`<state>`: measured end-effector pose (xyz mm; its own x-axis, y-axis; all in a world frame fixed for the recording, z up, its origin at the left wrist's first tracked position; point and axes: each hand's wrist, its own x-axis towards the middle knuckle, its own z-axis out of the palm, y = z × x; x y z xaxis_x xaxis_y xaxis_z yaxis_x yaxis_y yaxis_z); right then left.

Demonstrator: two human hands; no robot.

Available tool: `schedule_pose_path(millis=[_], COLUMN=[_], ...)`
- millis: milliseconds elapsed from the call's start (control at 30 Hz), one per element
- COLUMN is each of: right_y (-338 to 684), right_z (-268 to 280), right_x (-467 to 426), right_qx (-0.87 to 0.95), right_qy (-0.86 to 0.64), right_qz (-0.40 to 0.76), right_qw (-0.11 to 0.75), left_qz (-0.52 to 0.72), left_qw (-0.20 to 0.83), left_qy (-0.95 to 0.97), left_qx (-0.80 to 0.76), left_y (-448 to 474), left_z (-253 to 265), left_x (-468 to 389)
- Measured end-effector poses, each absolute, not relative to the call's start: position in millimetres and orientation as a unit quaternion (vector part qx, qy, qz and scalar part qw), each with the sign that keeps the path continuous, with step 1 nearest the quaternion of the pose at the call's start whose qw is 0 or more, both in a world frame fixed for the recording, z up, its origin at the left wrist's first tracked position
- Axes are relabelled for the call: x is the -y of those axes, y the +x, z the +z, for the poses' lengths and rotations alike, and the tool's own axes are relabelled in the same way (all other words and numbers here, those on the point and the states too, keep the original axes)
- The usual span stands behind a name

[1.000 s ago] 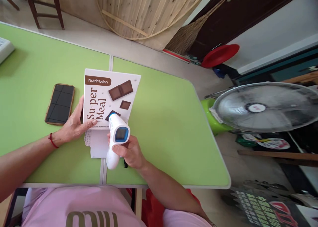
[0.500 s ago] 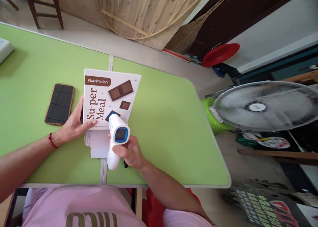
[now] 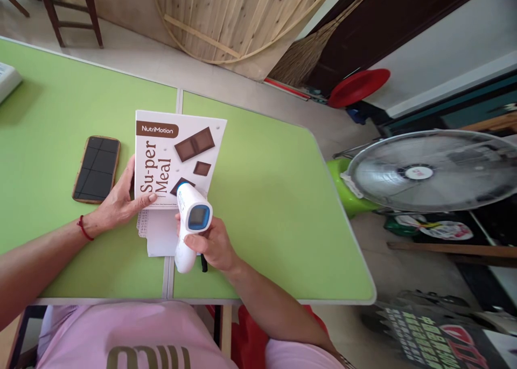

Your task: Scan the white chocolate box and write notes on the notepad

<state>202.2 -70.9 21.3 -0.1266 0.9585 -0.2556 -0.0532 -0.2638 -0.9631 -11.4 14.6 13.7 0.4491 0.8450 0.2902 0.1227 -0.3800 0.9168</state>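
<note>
My left hand grips the lower left edge of a white NutriMotion box, thumb on its front and fingers behind it. Brown lettering and chocolate pieces are printed on the box. In my right hand is a white infrared thermometer with a blue-rimmed screen, its nose close to the lower part of the box front; I cannot tell whether it touches. White papers lie on the table below the box. A small black object is partly hidden under my right hand.
A phone in a brown-edged case lies left of my left hand on the green table. A white object sits at the far left. Past the right edge stands a fan; a chair is at the upper left.
The box has shifted very slightly to the left and its right side has turned a little. The thermometer has moved a touch to the right. Both hands keep their hold.
</note>
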Motion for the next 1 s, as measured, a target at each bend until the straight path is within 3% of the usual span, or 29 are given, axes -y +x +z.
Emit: schedule_pose_path(millis=[133,233,300,500,633,867,1000], right_y=[213.2,237.4,260.5,308.1,305.7,306.0,298.8], right_z=[20.6,21.2,22.8,16.7,4.6,1.3,15.0], right_x=[67.4,58.8,50.9,32.5,28.7,27.5,36.8], right_qx=[0.455,0.456,0.495,0.716,0.784,0.792,0.790], right_qy=[-0.532,-0.559,-0.585,-0.639,-0.607,-0.602,-0.587], right_qz=[0.537,0.391,0.277,0.114,0.026,-0.005,-0.002], right_qw=[0.471,0.571,0.579,0.257,0.124,0.103,0.175], left_qz=[0.401,0.393,0.386,0.375,0.381,0.356,0.356], left_qw=[0.441,0.441,0.438,0.454,0.442,0.392,0.426], left_qy=[0.729,0.731,0.732,0.716,0.722,0.734,0.705], left_qx=[-0.335,-0.343,-0.351,-0.374,-0.371,-0.424,-0.441], left_y=[-12.6,-14.0,-15.0,-15.5,-14.1,-19.4,-18.5], left_z=[12.0,10.1,9.0,11.9,15.2,11.6,10.5], left_x=[-14.9,-14.4,-13.8,-13.4,-14.3,-11.4,-7.4])
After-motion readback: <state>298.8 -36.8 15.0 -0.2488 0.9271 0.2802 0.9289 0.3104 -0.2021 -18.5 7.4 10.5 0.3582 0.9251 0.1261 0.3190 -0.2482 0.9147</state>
